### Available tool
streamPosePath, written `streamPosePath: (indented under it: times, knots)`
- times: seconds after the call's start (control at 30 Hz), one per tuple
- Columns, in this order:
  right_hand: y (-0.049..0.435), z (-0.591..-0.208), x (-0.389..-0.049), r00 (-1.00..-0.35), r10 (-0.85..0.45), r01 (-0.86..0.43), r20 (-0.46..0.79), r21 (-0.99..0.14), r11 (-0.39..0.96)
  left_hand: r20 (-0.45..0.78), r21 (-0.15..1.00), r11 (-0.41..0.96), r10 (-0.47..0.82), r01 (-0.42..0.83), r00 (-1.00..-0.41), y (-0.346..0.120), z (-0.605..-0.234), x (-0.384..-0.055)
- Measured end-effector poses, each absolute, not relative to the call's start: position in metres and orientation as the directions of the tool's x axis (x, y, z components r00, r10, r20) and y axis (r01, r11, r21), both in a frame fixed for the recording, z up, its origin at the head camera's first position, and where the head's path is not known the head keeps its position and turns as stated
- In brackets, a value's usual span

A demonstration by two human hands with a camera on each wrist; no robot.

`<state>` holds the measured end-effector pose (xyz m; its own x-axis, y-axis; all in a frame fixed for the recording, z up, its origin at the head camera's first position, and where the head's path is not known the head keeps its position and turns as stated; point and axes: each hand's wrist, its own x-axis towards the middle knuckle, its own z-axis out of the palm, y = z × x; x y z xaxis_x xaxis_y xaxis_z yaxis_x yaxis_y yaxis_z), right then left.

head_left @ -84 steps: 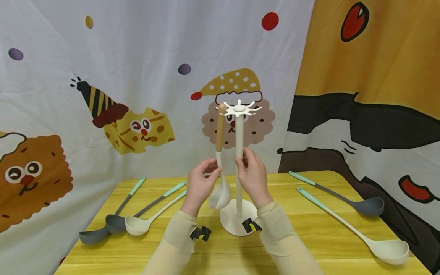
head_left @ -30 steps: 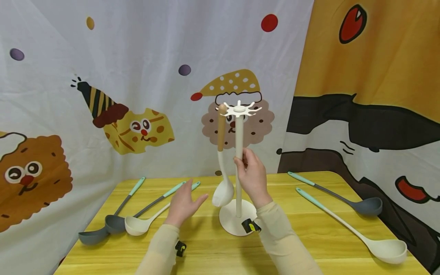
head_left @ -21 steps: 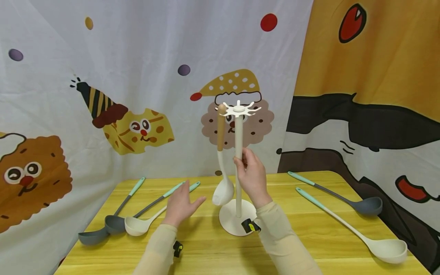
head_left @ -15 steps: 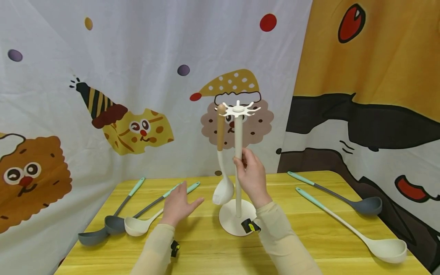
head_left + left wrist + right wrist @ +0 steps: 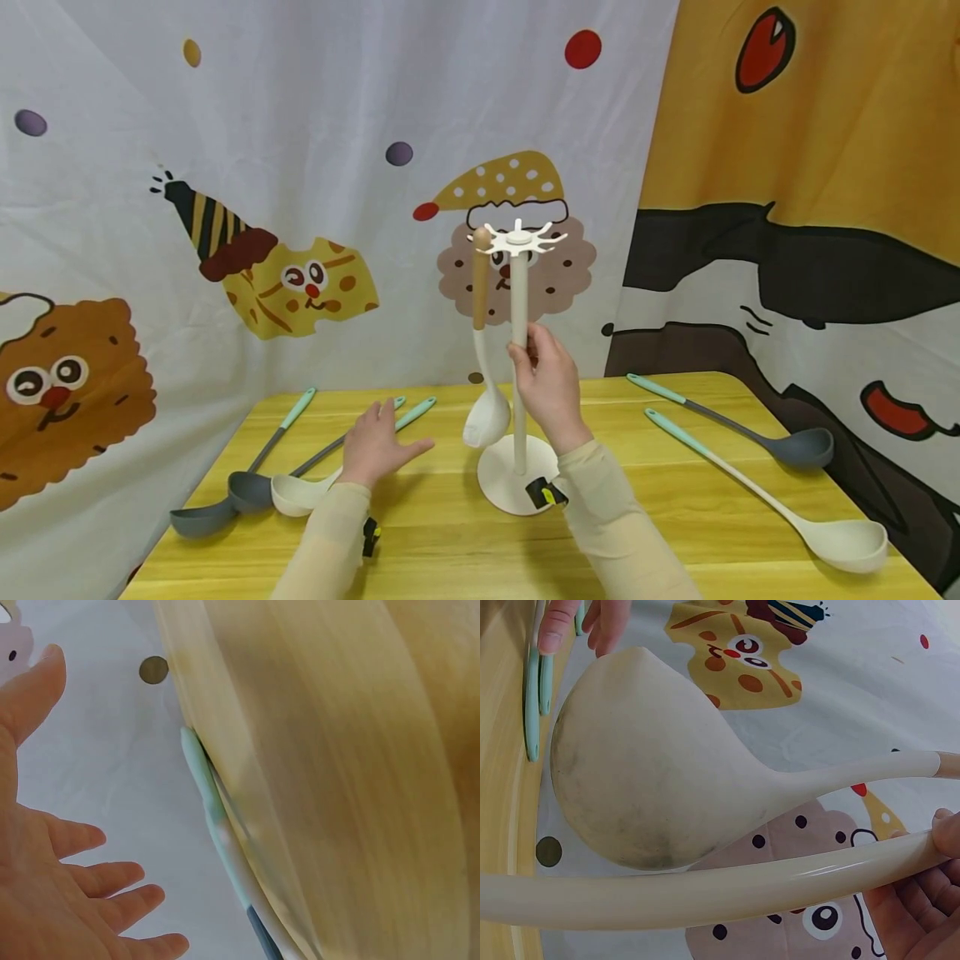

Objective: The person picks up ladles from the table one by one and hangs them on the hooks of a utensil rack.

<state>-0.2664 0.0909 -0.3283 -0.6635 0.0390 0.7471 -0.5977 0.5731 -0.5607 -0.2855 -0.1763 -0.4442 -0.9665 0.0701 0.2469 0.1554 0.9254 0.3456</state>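
Note:
A white ladle with a wooden handle [image 5: 481, 287] hangs from the top of a white utensil stand [image 5: 520, 292], at the left side. Its bowl [image 5: 660, 765] fills much of the right wrist view, beside the pole. My right hand [image 5: 551, 383] grips the pole around mid-height, thumb and fingers wrapped on it. My left hand [image 5: 375, 446] has its fingers spread and holds nothing. It is over the handle of a cream ladle [image 5: 296, 494], hiding part of it; in the left wrist view that mint handle [image 5: 199, 761] lies apart from the fingers.
Two grey ladles [image 5: 202, 518] with mint handles lie at the left of the wooden table [image 5: 465, 550]. At the right lie a grey ladle [image 5: 802, 448] and a cream ladle [image 5: 847, 546]. A printed cloth [image 5: 322, 108] hangs behind.
My left hand has let go of the white ladle, which now hangs by itself, and has moved left and down over the cream ladle's handle. My right hand stays on the pole.

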Motion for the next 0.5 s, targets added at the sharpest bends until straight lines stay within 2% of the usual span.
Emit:
streamPosePath:
  times: [0.5]
  knots:
    - [0.092, -0.329, -0.268, -0.667, 0.041, -0.594, 0.744, -0.565, 0.573, 0.162, 0.347, 0.932, 0.050, 0.104, -0.986, -0.187, -0.451, -0.295]
